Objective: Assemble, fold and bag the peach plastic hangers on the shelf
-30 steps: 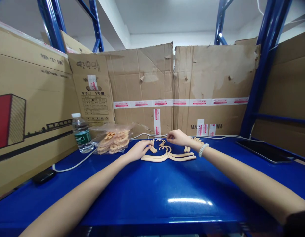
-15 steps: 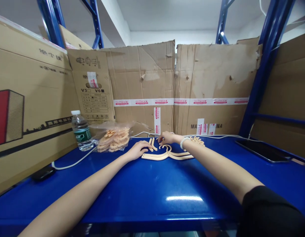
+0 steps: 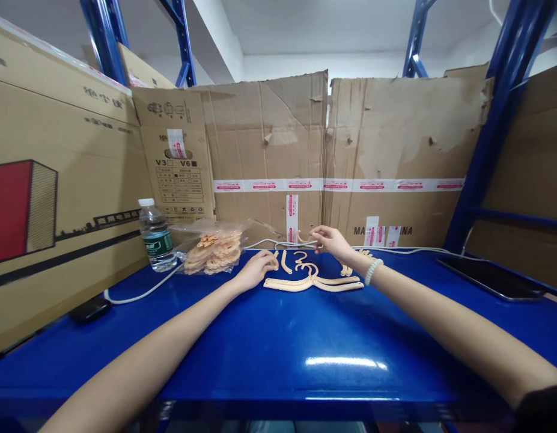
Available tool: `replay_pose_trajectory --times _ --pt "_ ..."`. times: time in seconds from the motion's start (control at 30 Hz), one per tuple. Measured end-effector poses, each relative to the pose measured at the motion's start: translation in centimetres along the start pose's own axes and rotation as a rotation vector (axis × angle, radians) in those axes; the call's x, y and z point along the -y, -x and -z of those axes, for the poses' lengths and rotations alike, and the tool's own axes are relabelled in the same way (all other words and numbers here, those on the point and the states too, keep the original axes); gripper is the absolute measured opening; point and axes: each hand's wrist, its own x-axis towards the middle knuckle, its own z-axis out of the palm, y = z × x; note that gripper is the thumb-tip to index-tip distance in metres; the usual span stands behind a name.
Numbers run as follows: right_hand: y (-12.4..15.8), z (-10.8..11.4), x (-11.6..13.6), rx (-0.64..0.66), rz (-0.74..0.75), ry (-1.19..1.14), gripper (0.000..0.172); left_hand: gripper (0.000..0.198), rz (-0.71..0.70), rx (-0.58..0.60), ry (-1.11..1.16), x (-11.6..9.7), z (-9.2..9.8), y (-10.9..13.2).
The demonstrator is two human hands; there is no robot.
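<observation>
With fingertips and thumb together, my left hand [image 3: 256,268] grips a short beige hanger arm [image 3: 276,260] at the back of the table. A second loose hanger arm [image 3: 285,263] lies just right of it. My right hand [image 3: 331,242] is raised slightly, pinching a beige hanger hook [image 3: 300,239] that points left. Below it, a loose hook [image 3: 300,258] rests on the table. Closer to me lie beige hangers [image 3: 289,285], nested one against the other with arms spread left and right. More beige pieces [image 3: 346,270] are partly hidden behind my right hand.
A clear plastic bag [image 3: 213,251] of beige parts lies at the left beside a water bottle [image 3: 156,237]. A white cable [image 3: 138,296] runs to a black device [image 3: 89,310]. A dark tablet [image 3: 490,278] lies right. Cardboard [image 3: 269,156] walls the blue table [image 3: 260,349].
My right hand has lifted and moved right, with a hook now showing in its fingers. My left hand has closed on a hanger arm. The view has shifted slightly.
</observation>
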Motion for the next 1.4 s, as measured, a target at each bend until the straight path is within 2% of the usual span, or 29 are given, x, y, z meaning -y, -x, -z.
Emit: replay_pose_trajectory --times 0.13,0.2,0.3,0.37,0.47,0.57,0.73,0.77,0.9,1.07,1.4 --pt "4.3 0.4 1.6 0.020 -0.073 -0.182 0.022 0.014 0.036 -0.126 0.119 -1.6 0.4 0.1" --pt "6.5 0.2 2.2 0.053 -0.150 -0.364 0.028 0.016 0.043 -0.151 0.194 -3.0 0.2 0.3" --pt "8.9 -0.6 2.6 0.030 -0.232 -0.534 0.035 0.020 0.044 -0.151 0.337 -5.6 -0.8 0.7" --pt "9.8 -1.2 2.8 0.003 -0.258 -0.591 0.037 0.024 0.073 -0.157 0.497 -7.2 -1.6 1.1" --pt "10.3 -1.8 3.0 -0.010 -0.271 -0.649 0.039 0.020 0.126 -0.181 0.544 -9.0 -2.7 1.7" --pt "10.6 -2.1 3.1 -0.006 -0.268 -0.669 0.041 0.022 0.250 -0.183 0.647 -10.0 -3.5 2.3" --pt "11.0 -2.5 2.9 -0.019 -0.274 -0.667 0.038 0.066 0.398 -0.201 0.940 -10.7 -4.6 3.0" --pt "11.1 -2.5 2.8 -0.026 -0.285 -0.671 0.040 0.066 0.409 -0.185 0.983 -10.7 -4.8 3.1" --pt "11.1 -2.5 2.8 -0.027 -0.328 -0.662 0.049 0.041 0.392 -0.155 1.051 -10.6 -5.3 3.3" --pt "10.8 -2.3 2.4 0.089 -0.311 -0.608 0.029 0.036 0.361 -0.185 0.990 -10.3 -5.4 3.3" --pt "10.5 -1.8 2.5 0.299 -0.441 -0.636 0.017 0.035 0.335 -0.183 0.951 -10.3 -5.5 3.4"
